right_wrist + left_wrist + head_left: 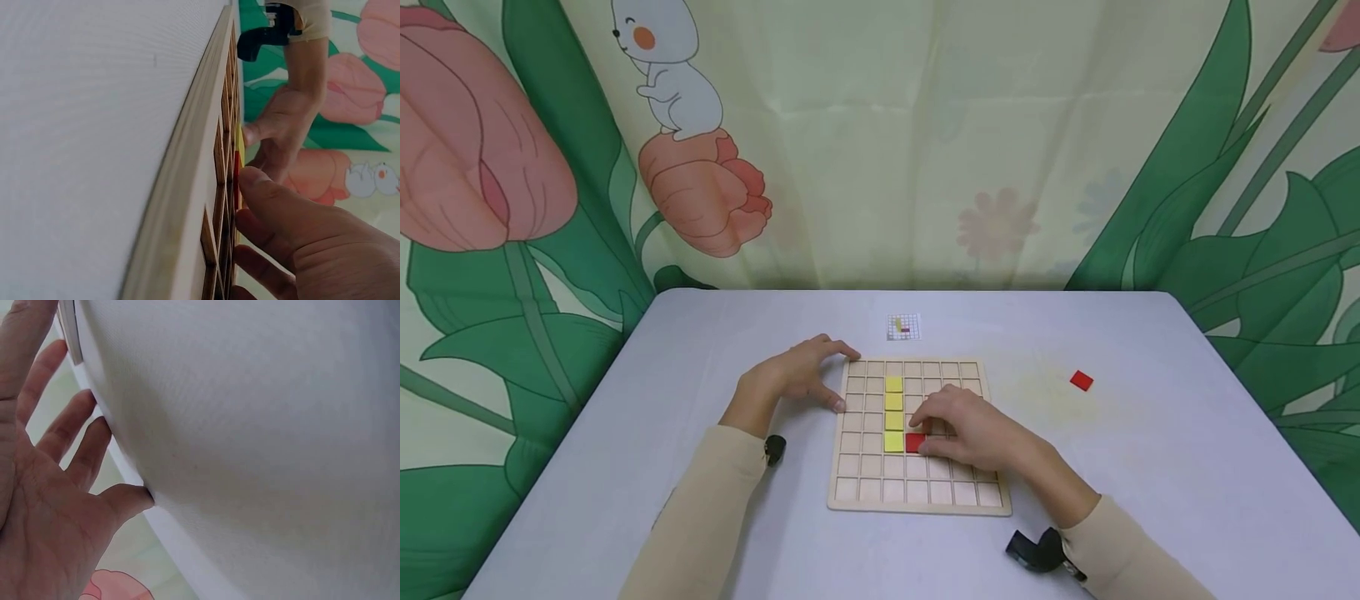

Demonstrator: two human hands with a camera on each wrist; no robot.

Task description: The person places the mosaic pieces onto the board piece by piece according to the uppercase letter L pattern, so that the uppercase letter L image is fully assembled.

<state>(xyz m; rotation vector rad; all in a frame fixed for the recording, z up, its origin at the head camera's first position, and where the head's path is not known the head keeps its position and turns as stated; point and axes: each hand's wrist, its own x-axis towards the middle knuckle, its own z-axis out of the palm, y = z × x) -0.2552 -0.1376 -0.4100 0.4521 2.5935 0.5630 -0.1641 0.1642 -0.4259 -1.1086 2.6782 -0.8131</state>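
A wooden grid board (917, 510) lies on the table with a column of several yellow tiles (893, 402) in its cells. A red tile (915, 442) is just right of the lowest yellow one. My right hand (973, 425) reaches over the board and pinches this red tile, thumb at its right side and index fingertip by its far edge. In the right wrist view the thumb (256, 178) touches the tile. At the board's far left corner, my left hand (801, 371) rests with spread fingers, index and thumb touching the left edge.
Another red tile (1081, 380) lies on the white table (700, 333) to the right of the board. A small card (903, 327) printed with a coloured grid lies behind the board. A floral curtain (880, 167) hangs beyond the table's far edge.
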